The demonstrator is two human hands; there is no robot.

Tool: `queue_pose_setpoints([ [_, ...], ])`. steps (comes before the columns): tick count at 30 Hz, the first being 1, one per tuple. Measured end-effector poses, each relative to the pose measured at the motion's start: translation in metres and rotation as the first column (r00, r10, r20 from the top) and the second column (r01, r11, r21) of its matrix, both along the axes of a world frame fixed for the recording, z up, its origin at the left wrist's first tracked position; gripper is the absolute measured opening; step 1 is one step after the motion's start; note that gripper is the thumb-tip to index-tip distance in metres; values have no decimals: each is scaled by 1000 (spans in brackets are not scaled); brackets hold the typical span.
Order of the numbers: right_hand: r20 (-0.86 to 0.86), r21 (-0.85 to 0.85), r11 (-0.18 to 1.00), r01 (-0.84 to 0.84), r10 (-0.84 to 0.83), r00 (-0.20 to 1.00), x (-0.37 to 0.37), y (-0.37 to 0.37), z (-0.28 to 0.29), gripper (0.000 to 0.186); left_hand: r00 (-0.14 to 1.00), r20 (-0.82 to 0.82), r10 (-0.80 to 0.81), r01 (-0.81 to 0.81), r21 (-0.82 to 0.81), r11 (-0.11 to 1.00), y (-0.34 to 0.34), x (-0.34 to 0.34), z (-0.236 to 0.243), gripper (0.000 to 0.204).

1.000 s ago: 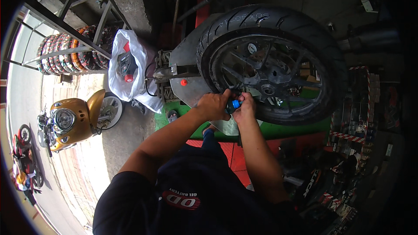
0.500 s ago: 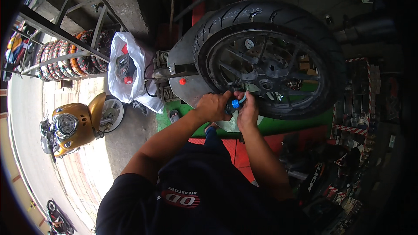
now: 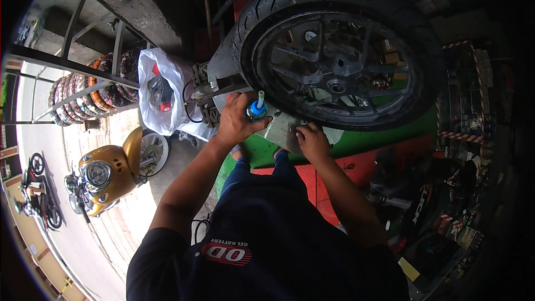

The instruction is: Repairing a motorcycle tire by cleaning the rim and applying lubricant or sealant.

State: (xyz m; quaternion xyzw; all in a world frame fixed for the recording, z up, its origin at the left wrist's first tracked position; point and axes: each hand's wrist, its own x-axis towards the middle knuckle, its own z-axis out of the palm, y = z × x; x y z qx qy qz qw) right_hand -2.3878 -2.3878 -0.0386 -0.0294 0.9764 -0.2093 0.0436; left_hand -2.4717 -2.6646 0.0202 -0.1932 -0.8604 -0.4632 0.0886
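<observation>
A motorcycle wheel (image 3: 338,66), its black treaded tyre (image 3: 432,72) mounted on a dark, grey-smudged spoked alloy rim, lies on its side in front of the person. At the near-left edge of the wheel, the left hand (image 3: 234,121) is wrapped around a small bottle (image 3: 257,109) with a blue cap and a pale tubular nozzle (image 3: 261,98); the fingers curl over its far side and the thumb lies along its near side. The nozzle points toward the wheel, but whether its tip touches the tyre cannot be told. The right hand (image 3: 314,143) is just off the near edge of the wheel, fingers bent and pointing toward it, over the rim of a grey metal plate (image 3: 285,134) that juts out beneath the wheel; whether these fingers pinch anything cannot be made out. Green surface (image 3: 362,144) shows below the wheel on its near side, with red panels (image 3: 329,189) closer to the person. Left of the wheel stands an open white plastic bag (image 3: 173,124) containing a dark container with a red cap (image 3: 165,107). Farther left of the wheel are a row of colourfully wrapped tyres (image 3: 92,86) behind metal bars (image 3: 72,61) and a golden scooter (image 3: 111,173). Red-and-white striped edging (image 3: 462,136) runs right of the wheel.
</observation>
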Motion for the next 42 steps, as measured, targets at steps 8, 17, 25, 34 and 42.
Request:
queue_pose_setpoints([
  [8, 189, 279, 951, -136, 85, 978, -11, -17, -10, 26, 999, 11, 33, -33, 67, 997, 0, 3, -25, 78],
  [17, 186, 346, 867, -360, 312, 932, -11, -14, -18, 25, 981, 172, 87, -94, 31, 995, -12, -1, -27, 97],
  [25, 125, 355, 877, -323, 298, 946, -1, -22, -19, 28, 968, 244, 61, -77, 59, 995, -17, -4, -19, 95],
  [34, 213, -252, 967, -27, 82, 974, -10, -13, 13, 29, 969, 238, 68, -89, 79, 993, -31, 0, -27, 90],
  [42, 296, -63, 773, -631, 618, 728, -70, -26, 243, 26, 985, 164, 46, -58, 70, 996, -39, 3, -18, 86],
])
